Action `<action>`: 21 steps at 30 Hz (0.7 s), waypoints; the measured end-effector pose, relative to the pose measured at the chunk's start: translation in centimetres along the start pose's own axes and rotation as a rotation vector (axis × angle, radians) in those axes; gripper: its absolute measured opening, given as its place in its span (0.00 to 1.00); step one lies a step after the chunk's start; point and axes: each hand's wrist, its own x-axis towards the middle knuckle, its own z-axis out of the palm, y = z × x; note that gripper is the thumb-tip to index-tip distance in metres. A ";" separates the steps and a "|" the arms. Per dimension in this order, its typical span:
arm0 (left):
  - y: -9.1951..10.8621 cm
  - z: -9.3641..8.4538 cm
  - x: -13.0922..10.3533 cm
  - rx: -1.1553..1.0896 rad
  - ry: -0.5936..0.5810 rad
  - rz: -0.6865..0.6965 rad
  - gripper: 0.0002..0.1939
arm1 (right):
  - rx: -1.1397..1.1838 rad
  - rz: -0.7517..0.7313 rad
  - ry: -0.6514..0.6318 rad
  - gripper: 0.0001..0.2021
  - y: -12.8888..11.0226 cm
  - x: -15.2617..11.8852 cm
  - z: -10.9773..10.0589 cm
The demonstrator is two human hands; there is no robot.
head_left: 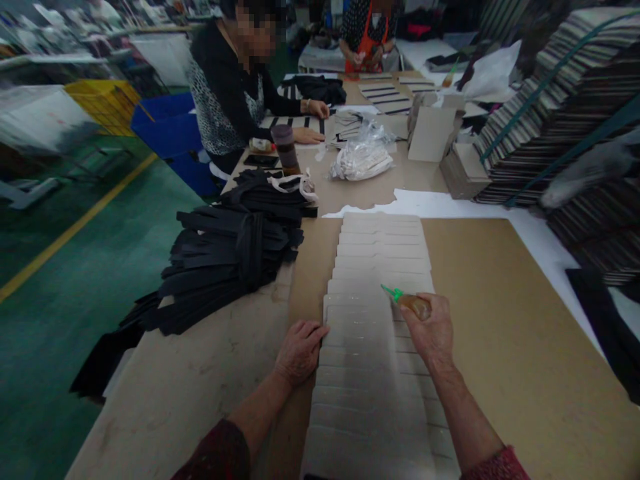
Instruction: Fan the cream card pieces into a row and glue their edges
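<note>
My right hand [434, 330] is wrapped round a small glue bottle [416, 306] holding amber liquid. Its green nozzle points left, over a long row of overlapping grey-beige cardboard pieces [357, 347]. Thin shiny lines, like wet glue, run across several of these pieces. At the row's left edge rests my left hand [301, 350], fingers loosely extended, with the fingertips touching the cardboard. It holds nothing that I can see. The row lies on a brown board [480, 287] on the table.
Black fabric strips [235, 247] are heaped at the left. Farther back lie a clear plastic bag [365, 153] and a dark bottle [285, 147]. Tall strapped cardboard stacks [560, 100] stand at the right. A co-worker [230, 87] works at the far left; another [367, 37] stands behind.
</note>
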 end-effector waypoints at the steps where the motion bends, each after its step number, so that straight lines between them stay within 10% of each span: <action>1: 0.0 0.0 0.0 0.000 -0.002 -0.002 0.17 | -0.005 -0.002 -0.003 0.19 -0.1 0.0 0.1; 21: 0.5 -0.1 0.1 -0.021 -0.008 -0.024 0.16 | 0.042 -0.068 -0.116 0.18 -4.0 -1.4 3.8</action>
